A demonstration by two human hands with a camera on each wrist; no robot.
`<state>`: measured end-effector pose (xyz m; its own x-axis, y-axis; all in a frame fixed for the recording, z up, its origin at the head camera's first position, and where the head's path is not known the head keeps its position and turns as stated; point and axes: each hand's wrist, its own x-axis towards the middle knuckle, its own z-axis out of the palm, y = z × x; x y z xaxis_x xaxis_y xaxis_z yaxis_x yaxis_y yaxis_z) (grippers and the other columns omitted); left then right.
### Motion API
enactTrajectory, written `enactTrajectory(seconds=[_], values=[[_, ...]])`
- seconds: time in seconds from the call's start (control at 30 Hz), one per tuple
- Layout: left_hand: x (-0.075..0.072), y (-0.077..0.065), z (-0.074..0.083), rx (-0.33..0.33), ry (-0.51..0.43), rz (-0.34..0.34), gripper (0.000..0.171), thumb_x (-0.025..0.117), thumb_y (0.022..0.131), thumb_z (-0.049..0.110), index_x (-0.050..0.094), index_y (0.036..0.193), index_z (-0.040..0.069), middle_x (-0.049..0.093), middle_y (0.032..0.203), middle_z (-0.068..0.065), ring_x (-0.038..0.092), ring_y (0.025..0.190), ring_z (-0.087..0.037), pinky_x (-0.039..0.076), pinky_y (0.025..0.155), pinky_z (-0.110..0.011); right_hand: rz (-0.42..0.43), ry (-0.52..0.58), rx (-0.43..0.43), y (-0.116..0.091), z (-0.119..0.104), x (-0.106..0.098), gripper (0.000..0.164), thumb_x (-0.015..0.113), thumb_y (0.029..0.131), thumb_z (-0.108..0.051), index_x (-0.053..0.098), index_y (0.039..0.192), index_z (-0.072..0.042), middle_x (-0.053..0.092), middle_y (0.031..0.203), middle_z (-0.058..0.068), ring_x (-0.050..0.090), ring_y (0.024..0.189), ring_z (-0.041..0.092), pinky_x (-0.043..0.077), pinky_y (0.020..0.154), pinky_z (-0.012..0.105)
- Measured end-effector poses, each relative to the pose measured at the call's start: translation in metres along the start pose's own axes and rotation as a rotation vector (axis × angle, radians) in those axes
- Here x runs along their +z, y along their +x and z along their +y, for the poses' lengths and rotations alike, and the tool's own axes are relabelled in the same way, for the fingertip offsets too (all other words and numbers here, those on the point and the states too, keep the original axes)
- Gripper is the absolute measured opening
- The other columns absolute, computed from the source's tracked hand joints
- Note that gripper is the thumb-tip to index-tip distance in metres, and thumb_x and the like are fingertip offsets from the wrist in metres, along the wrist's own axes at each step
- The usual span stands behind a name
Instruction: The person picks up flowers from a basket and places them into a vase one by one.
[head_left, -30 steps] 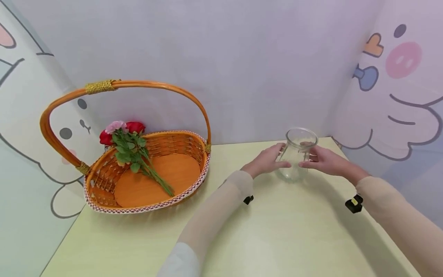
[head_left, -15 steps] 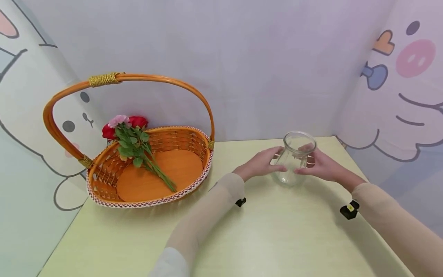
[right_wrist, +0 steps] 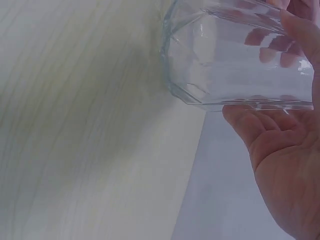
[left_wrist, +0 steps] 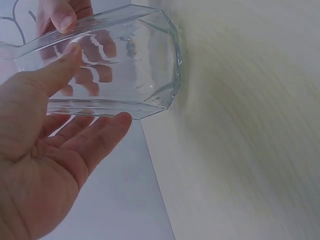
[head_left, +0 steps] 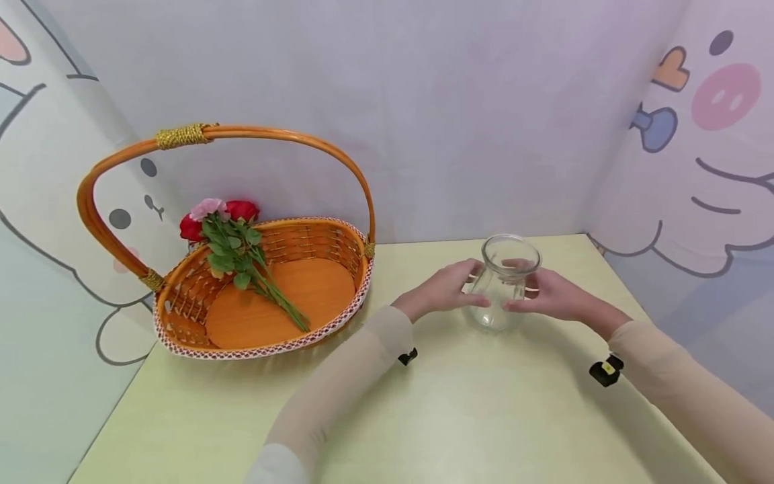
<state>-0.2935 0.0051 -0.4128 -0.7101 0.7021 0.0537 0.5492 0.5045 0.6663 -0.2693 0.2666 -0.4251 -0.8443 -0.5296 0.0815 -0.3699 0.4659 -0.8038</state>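
Note:
A clear glass vase [head_left: 497, 290] with a round rim and faceted base stands upright at the right of the table, held between both hands. My left hand [head_left: 444, 290] grips its left side, thumb in front and fingers curved behind. From the right, my right hand [head_left: 559, 294] grips the opposite side the same way. In the left wrist view the thumb and fingers of the left hand [left_wrist: 65, 145] lie along the glass [left_wrist: 135, 65]. The right wrist view shows the right hand [right_wrist: 285, 145] against the vase wall [right_wrist: 225, 65], its base close over the tabletop.
An orange wicker basket [head_left: 284, 296] with a tall arched handle stands on the left of the pale table [head_left: 459, 417]. Red and pink flowers with green stems [head_left: 232, 249] lie across it, blooms over its back rim. A pale cloth wall [head_left: 435, 121] with cartoon side panels encloses the table.
Both hands have moved the vase toward the left and a little nearer the person. The head view has shifted slightly. The basket and flowers stay in place on the table.

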Motion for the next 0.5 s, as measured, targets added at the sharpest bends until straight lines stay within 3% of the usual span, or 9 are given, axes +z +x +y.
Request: enactTrajectory(seconds=[0.3,0.5], values=[[-0.008,-0.029,0.002,-0.028,-0.039,-0.041,0.066,0.086,0.083,0.036,0.053,0.133,0.008,0.062,0.134,-0.008,0.063,0.120,-0.021,0.055,0.090,-0.023,-0.049,0.048,-0.033,-0.005,-0.020,0.022,0.086,0.087,0.083,-0.019,0.034,0.147,0.003,0.053,0.140,0.021,0.055,0.125,0.043,0.048,0.102,0.056],[-0.013,-0.047,-0.001,-0.046,-0.066,-0.022,0.065,0.090,0.078,0.037,0.056,0.127,0.011,0.065,0.129,-0.008,0.066,0.115,-0.021,0.057,0.087,-0.022,-0.053,0.095,-0.074,-0.005,-0.028,0.037,0.084,0.087,0.083,-0.017,0.037,0.147,0.003,0.051,0.143,0.020,0.056,0.125,0.042,0.050,0.102,0.048]])
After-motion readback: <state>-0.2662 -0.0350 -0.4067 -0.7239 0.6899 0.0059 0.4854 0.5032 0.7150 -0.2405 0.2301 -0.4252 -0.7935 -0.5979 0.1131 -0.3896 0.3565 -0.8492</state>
